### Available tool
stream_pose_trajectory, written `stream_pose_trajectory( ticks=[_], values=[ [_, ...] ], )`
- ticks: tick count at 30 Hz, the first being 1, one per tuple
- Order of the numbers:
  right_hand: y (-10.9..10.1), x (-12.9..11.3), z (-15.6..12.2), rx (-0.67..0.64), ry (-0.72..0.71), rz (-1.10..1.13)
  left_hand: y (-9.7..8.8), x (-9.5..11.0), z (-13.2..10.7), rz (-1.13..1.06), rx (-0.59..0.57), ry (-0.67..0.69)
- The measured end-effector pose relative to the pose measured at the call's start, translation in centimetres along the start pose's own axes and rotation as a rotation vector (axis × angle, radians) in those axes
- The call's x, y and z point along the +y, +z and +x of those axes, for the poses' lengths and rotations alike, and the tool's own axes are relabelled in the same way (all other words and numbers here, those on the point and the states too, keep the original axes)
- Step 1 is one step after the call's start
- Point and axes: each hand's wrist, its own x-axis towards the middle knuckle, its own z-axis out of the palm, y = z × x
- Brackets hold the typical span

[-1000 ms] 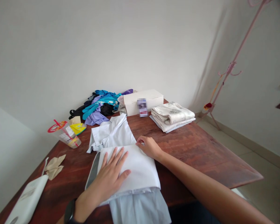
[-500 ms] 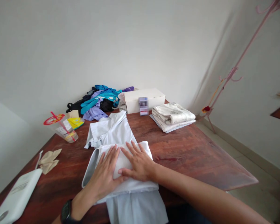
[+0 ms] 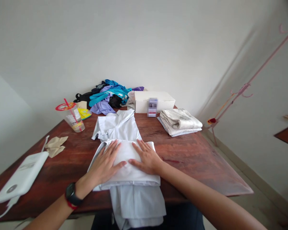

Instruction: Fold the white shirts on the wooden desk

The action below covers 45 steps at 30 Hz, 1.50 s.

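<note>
A white shirt (image 3: 127,150) lies on the wooden table in front of me, its middle folded over into a flat bundle. Its upper part with a short sleeve (image 3: 105,124) stretches away toward the back. Light grey cloth (image 3: 138,204) comes out from under the bundle and hangs over the near table edge. My left hand (image 3: 107,159) rests flat on the bundle's left side, fingers spread. On the right side of the bundle, my right hand (image 3: 146,158) also lies flat with fingers apart. Both palms press the white fabric, gripping nothing.
Behind stand a jumbled clothes pile (image 3: 110,97) and a white box (image 3: 146,100). Folded patterned cloths (image 3: 181,119) sit at right. Leftward are a plastic cup (image 3: 74,118), a brown napkin (image 3: 55,145) and a white power bank (image 3: 22,177). A pink rack (image 3: 266,72) leans at right.
My hands have slid a little farther apart on the white shirt, both still flat. The camera view has shifted, so the power bank's cable and the hanging cloth show more.
</note>
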Motion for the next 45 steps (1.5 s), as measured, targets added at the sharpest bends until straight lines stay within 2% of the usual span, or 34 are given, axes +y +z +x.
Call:
stream_pose_trajectory(
  ticks=[4, 7, 10, 12, 13, 15, 17, 18, 20, 23, 25, 27, 31, 34, 37, 39, 41, 43, 45],
  values=[
    [-2.1, -0.5, 1.8, -0.053, 0.030, -0.048, -1.0, 0.0, 0.5, -0.153, 0.015, -0.057],
    [-4.0, -0.6, 4.9, -0.144, 0.096, -0.061, -3.1, 1.9, -1.1, -0.383, 0.126, -0.118],
    [-5.6, -0.2, 8.5, -0.372, 0.109, 0.005, -4.6, 6.8, -5.5, -0.843, 0.372, -0.268],
    [-6.2, 0.0, 10.6, -0.507, 0.102, 0.059, -4.6, 10.9, -8.9, -1.281, 0.621, -0.525],
    [-6.5, 0.0, 11.3, -0.548, 0.107, 0.095, -4.3, 12.7, -10.3, -1.490, 0.677, -0.636],
    [-6.8, -0.4, 12.4, -0.607, 0.134, 0.150, -3.4, 15.2, -12.1, -1.882, 0.443, -0.760],
    [-7.0, -1.0, 12.9, -0.656, 0.162, 0.155, -2.7, 15.9, -12.4, -2.178, 0.146, -0.860],
    [-7.2, -1.4, 13.0, -0.680, 0.172, 0.138, -2.5, 15.7, -12.1, -2.281, 0.055, -0.896],
    [-7.4, -2.0, 13.0, -0.710, 0.183, 0.110, -2.6, 14.8, -11.0, -2.409, 0.025, -0.945],
    [-8.0, -2.5, 12.7, -0.688, 0.141, 0.192, -3.0, 13.7, -9.2, -2.438, 0.102, -1.058],
    [-8.5, -2.6, 12.0, -0.663, 0.118, 0.335, -3.3, 13.8, -8.4, -2.398, 0.118, -1.149],
    [-9.3, -2.7, 11.0, -0.659, 0.133, 0.498, -3.4, 14.2, -8.0, -2.338, 0.148, -1.184],
    [-11.2, -3.0, 7.7, -0.622, 0.145, 0.804, -4.4, 14.7, -8.1, -2.131, 0.287, -1.150],
    [-12.3, -3.4, 4.1, -0.462, 0.174, 1.011, -6.3, 14.4, -8.1, -2.045, 0.416, -1.052],
    [-11.9, -3.4, 0.0, -0.288, 0.198, 1.244, -7.9, 14.2, -7.4, -2.125, 0.456, -1.014],
    [-10.7, -3.0, -2.7, -0.169, 0.255, 1.369, -8.3, 14.1, -6.5, -2.182, 0.393, -1.106],
    [-9.0, -2.3, -5.3, -0.037, 0.381, 1.456, -8.0, 14.0, -5.3, -2.213, 0.235, -1.188],
    [-7.5, -1.3, -7.6, 0.025, 0.525, 1.532, -7.4, 14.0, -4.2, -2.245, 0.024, -1.146],
    [-6.6, -0.4, -9.7, -0.009, 0.654, 1.572, -6.7, 14.0, -3.3, -2.253, -0.149, -1.029]
  ],
)
